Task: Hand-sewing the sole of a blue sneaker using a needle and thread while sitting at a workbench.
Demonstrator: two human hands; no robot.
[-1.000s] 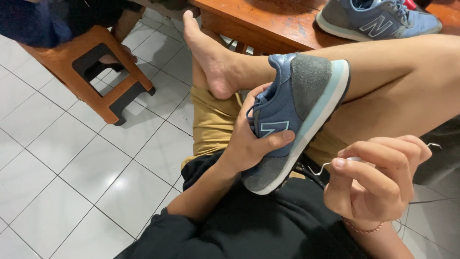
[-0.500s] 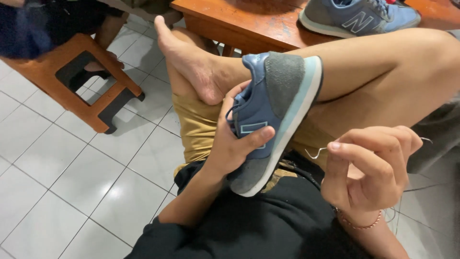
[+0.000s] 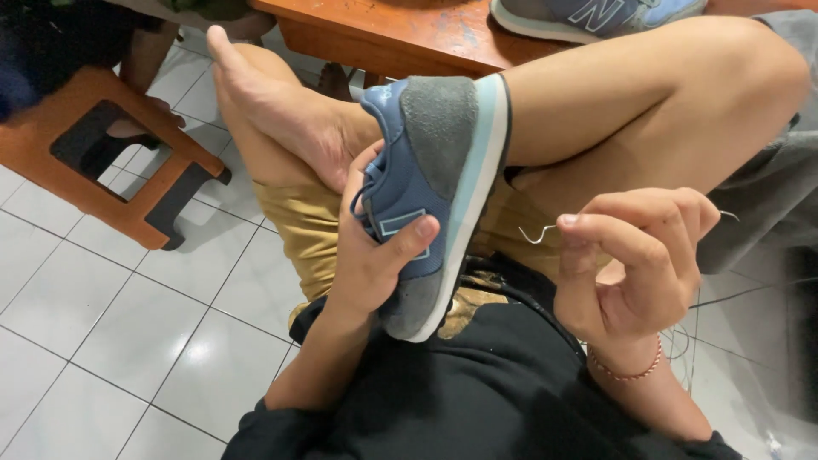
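Open room lay over the white tile floor (image 3: 111,332), lower left. A wooden stool (image 3: 102,158) blocked the upper left; the wooden table (image 3: 400,38) w/ a second shoe (image 3: 588,17) closed the top. Crossed bare leg (image 3: 648,94) hemmed the held shoe (image 3: 434,187). Right edge: probably thin cords, too blurred to tell.

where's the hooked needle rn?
Head view, right of centre: the hooked needle is pinched in the right hand, its hook pointing toward the blue sneaker held by the left hand.
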